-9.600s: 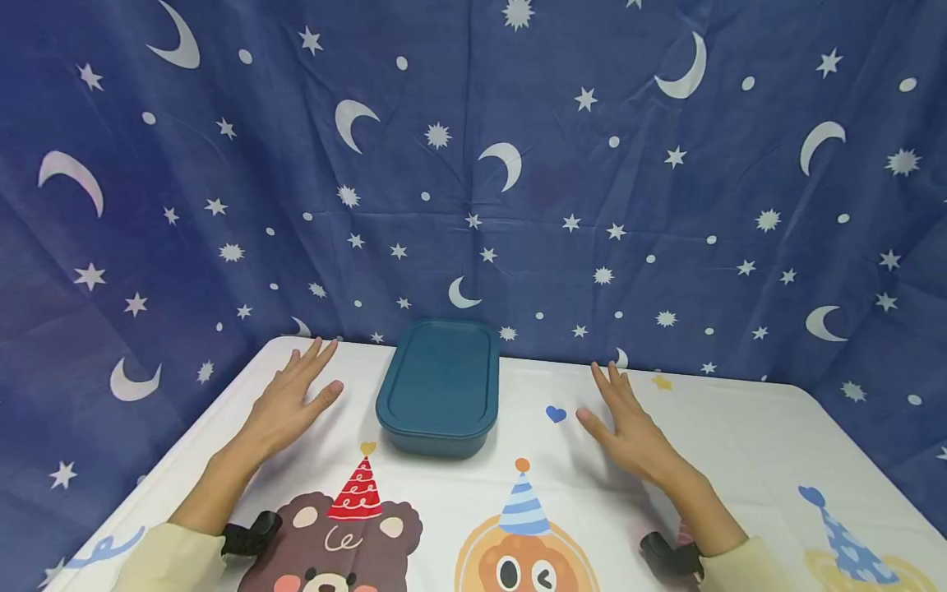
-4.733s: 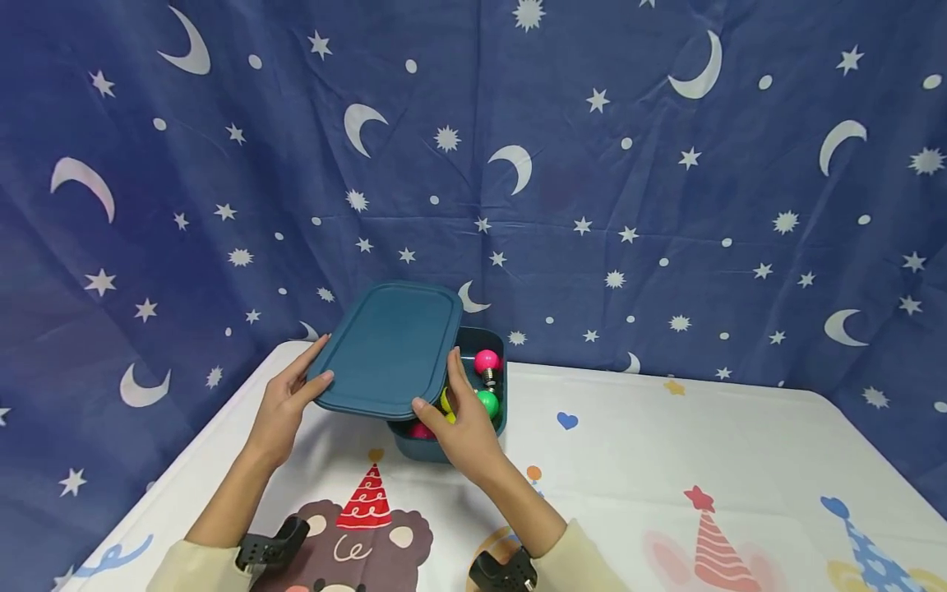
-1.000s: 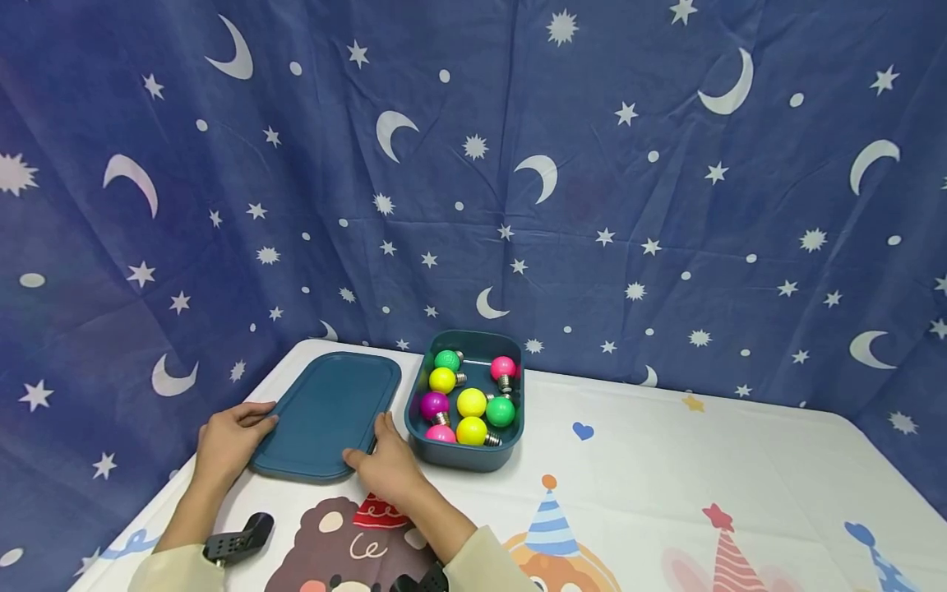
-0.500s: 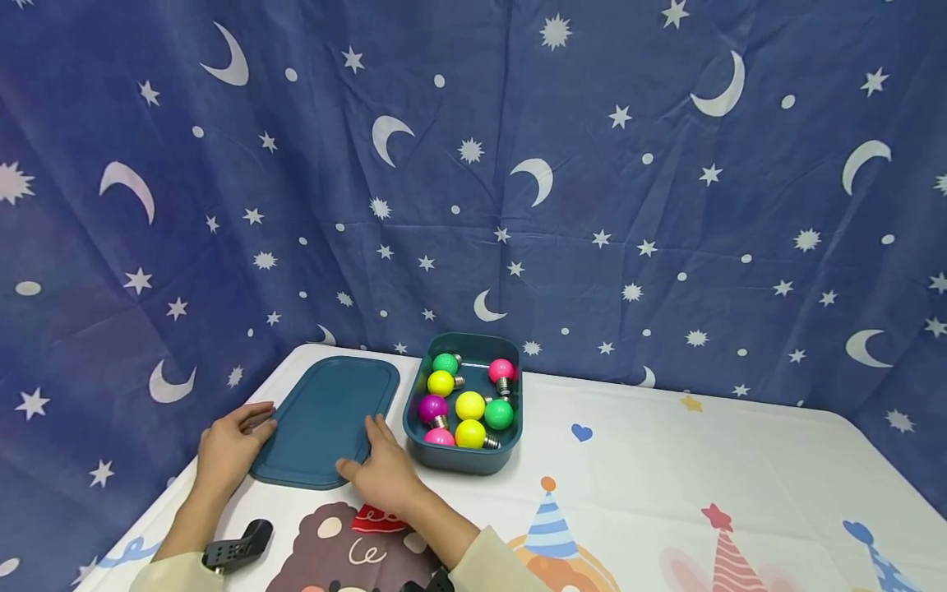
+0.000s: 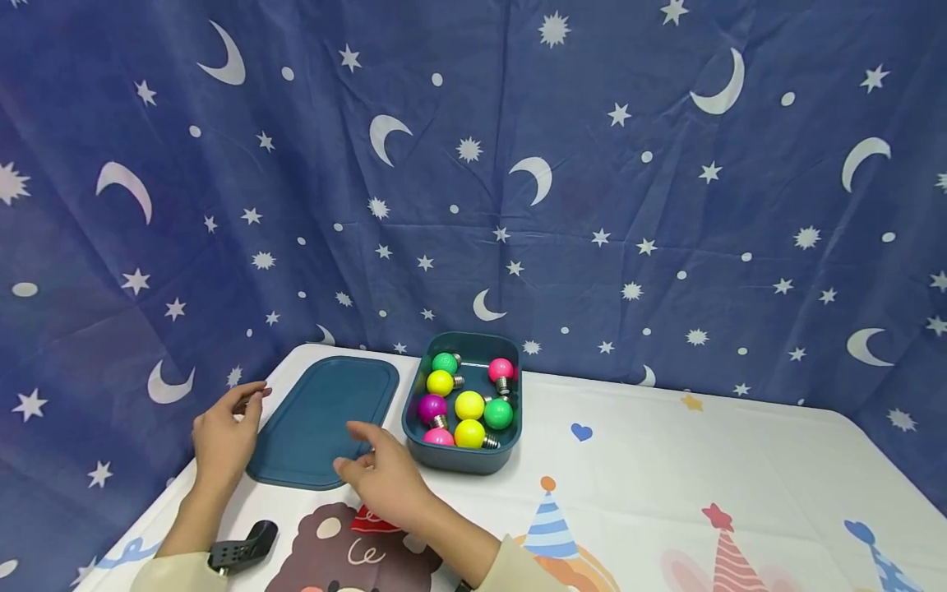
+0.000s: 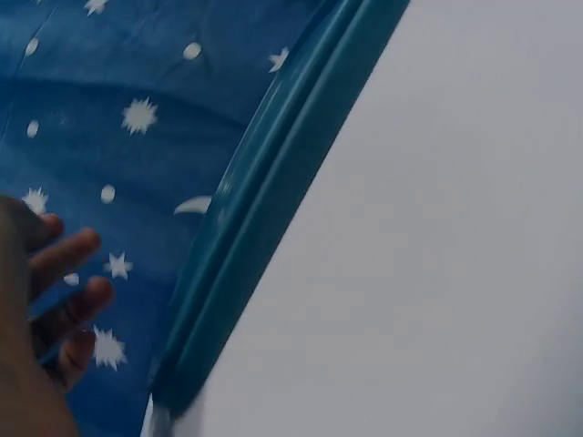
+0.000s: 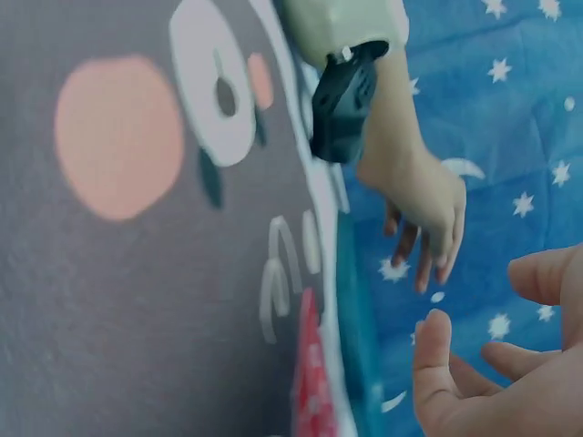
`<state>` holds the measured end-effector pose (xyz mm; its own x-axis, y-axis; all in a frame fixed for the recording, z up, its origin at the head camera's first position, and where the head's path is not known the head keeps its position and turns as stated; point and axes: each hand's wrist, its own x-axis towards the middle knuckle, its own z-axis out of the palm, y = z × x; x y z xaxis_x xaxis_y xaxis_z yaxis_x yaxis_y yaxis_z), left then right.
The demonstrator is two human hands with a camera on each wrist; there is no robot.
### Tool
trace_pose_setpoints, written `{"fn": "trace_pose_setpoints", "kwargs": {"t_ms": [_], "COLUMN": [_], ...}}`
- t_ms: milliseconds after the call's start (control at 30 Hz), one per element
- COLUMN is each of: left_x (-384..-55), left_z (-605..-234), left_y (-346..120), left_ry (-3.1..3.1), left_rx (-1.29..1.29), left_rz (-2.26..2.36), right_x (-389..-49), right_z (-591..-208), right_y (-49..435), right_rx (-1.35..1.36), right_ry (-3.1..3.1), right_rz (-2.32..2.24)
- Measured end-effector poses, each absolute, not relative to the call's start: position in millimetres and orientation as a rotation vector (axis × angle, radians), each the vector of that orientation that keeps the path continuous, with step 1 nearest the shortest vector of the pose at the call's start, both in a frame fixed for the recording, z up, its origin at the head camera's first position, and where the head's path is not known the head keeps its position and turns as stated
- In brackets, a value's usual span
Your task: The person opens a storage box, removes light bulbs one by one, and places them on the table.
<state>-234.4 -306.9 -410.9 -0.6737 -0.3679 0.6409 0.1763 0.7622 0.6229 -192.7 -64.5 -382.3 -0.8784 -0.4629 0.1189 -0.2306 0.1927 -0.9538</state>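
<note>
A flat dark-teal lid (image 5: pixel 325 419) lies on the table at the left. My left hand (image 5: pixel 224 436) is raised at the lid's left edge, its fingers loosely bent with nothing between them. Over the lid's near right corner hovers my right hand (image 5: pixel 392 477), thumb and fingers apart and holding nothing. In the left wrist view the lid's edge (image 6: pixel 264 191) runs diagonally, and the left fingers stand apart from it. Both hands look unoccupied in the right wrist view, where the left hand (image 7: pixel 424 196) appears beyond the right hand (image 7: pixel 501 391).
Right of the lid stands a matching uncovered box (image 5: pixel 459 460). Several coloured light bulbs lie inside, including a purple bulb (image 5: pixel 432 409) and a green bulb (image 5: pixel 498 413). A white cartoon-print tablecloth (image 5: pixel 651 469) covers the table; a blue star-patterned curtain (image 5: pixel 577 197) hangs behind.
The lid first covered the box; both hands took it off and laid it down on the left. Within the last second both hands have let go of the lid and lifted away.
</note>
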Motion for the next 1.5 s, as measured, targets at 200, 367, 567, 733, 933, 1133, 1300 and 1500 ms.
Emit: {"fn": "trace_pose_setpoints", "kwargs": {"t_ms": [200,367,567,733,933,1133,1300,1500], "left_x": [-240,-244,-248,-247,-250,-261,-266,-269], "left_z": [-392,-379,-385,-391,-389,-392,-394,-398], "left_y": [-286,-265,-249,-239,-223,-203,-189,-176], "left_ry": [-2.058,-2.056,-2.162,-2.198,-2.209,-2.302,-2.369,-2.361], "left_rx": [-0.020,-0.121,-0.250,-0.301,-0.341,-0.393,-0.454,-0.605], "left_rz": [-0.943,-0.964,-0.951,-1.002,-1.104,-1.217,-1.388,-1.519], "right_x": [-191,-200,-214,-226,-239,-250,-261,-277], "right_z": [-366,-355,-346,-342,-339,-341,-343,-350], "right_y": [-51,-28,1,18,36,52,63,77], "right_rx": [-0.799,-0.850,-0.809,-0.811,-0.802,-0.742,-0.712,-0.669], "right_ry": [2.207,2.235,2.280,2.350,2.479,2.490,2.556,2.666], "right_rz": [-1.821,-1.796,-1.831,-1.826,-1.738,-1.795,-1.761,-1.673]}}
